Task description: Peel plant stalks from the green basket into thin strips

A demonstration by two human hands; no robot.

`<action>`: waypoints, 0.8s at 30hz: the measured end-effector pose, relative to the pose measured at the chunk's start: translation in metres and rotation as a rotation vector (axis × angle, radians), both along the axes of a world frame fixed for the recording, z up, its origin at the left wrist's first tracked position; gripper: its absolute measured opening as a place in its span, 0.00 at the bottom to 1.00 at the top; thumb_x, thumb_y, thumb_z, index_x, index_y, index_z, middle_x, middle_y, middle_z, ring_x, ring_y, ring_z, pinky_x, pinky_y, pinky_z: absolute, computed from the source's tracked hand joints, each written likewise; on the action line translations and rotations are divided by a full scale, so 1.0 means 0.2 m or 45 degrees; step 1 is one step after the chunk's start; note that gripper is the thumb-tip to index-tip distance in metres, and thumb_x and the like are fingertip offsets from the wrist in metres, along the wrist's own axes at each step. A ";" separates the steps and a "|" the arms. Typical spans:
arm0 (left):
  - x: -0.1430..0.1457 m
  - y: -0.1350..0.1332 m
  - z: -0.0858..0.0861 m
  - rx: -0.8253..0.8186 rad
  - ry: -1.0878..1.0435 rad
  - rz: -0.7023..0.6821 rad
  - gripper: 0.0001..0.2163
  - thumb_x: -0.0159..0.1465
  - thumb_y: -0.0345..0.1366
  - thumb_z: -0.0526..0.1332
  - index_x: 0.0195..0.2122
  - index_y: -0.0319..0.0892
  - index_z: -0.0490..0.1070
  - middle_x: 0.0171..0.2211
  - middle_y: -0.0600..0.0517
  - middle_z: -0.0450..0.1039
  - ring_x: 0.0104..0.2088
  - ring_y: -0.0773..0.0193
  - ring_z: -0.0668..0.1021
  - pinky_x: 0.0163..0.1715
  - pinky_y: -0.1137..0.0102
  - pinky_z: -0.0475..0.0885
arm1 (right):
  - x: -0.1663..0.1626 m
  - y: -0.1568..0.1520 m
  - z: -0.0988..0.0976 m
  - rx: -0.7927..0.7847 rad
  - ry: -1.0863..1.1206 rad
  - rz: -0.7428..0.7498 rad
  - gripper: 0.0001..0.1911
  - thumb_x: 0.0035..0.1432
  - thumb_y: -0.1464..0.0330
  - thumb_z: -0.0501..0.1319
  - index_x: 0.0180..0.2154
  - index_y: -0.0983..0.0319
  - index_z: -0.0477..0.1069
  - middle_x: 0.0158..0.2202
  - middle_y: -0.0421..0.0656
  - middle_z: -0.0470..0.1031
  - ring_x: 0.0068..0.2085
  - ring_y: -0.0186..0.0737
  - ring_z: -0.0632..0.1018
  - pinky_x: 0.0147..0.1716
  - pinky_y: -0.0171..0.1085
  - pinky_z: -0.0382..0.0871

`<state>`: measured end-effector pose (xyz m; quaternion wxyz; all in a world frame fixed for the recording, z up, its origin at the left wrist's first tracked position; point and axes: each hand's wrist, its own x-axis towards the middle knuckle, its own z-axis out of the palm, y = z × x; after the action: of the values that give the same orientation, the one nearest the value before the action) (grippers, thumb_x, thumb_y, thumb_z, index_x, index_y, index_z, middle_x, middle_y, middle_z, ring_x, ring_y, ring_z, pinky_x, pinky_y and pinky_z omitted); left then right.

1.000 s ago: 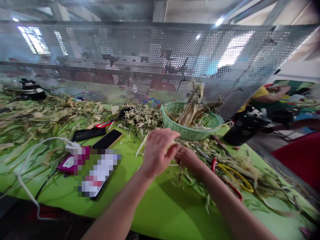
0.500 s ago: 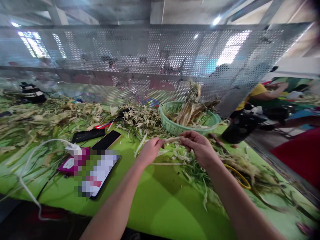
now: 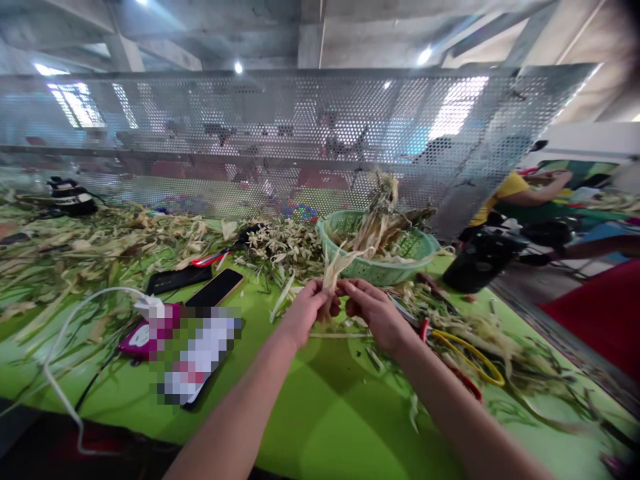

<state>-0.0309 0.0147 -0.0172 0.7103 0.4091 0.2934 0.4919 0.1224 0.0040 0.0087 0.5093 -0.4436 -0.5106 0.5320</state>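
Fingers of left hand [image 3: 307, 308] and right hand [image 3: 373, 313] pinching a pale husk strip [image 3: 336, 265], wrists raised above green table [image 3: 320, 413]

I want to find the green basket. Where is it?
In the head view, the green basket sits on the green table, just beyond both hands and slightly right, before the perforated metal screen.

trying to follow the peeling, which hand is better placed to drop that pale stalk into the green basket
Right, probably. The right hand pinches the pale stalk from the side nearer the green basket, which sits just beyond it. The left hand also grips the stalk but is farther from the basket.
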 end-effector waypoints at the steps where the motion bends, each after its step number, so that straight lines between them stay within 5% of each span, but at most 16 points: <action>1: 0.00 -0.01 0.00 0.007 0.024 -0.047 0.14 0.57 0.43 0.66 0.38 0.40 0.69 0.28 0.53 0.73 0.28 0.68 0.75 0.32 0.72 0.69 | -0.01 0.00 0.00 0.041 -0.042 0.001 0.18 0.50 0.54 0.67 0.34 0.62 0.73 0.29 0.40 0.73 0.24 0.31 0.68 0.23 0.32 0.62; 6: 0.00 -0.03 0.01 -0.006 0.109 -0.230 0.18 0.55 0.45 0.67 0.42 0.40 0.70 0.33 0.48 0.78 0.33 0.62 0.79 0.39 0.66 0.71 | 0.01 0.02 -0.03 0.156 -0.165 -0.129 0.20 0.47 0.52 0.68 0.28 0.62 0.71 0.24 0.38 0.68 0.24 0.31 0.66 0.23 0.33 0.62; 19: -0.01 0.00 -0.01 0.019 0.175 -0.195 0.18 0.55 0.46 0.67 0.40 0.39 0.73 0.34 0.47 0.79 0.33 0.63 0.79 0.38 0.68 0.72 | 0.01 0.01 -0.03 0.119 -0.197 -0.064 0.18 0.49 0.54 0.67 0.30 0.63 0.72 0.26 0.39 0.72 0.24 0.33 0.70 0.24 0.34 0.63; 24: -0.01 0.00 -0.01 -0.040 0.161 -0.251 0.17 0.57 0.46 0.65 0.42 0.39 0.74 0.32 0.47 0.79 0.30 0.63 0.79 0.35 0.67 0.74 | 0.03 0.03 -0.04 0.204 -0.188 -0.170 0.19 0.47 0.52 0.68 0.29 0.62 0.72 0.25 0.39 0.70 0.23 0.32 0.65 0.23 0.34 0.61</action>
<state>-0.0330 0.0147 -0.0198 0.7416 0.4552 0.3035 0.3882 0.1277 0.0094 0.0007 0.5385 -0.4724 -0.5568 0.4204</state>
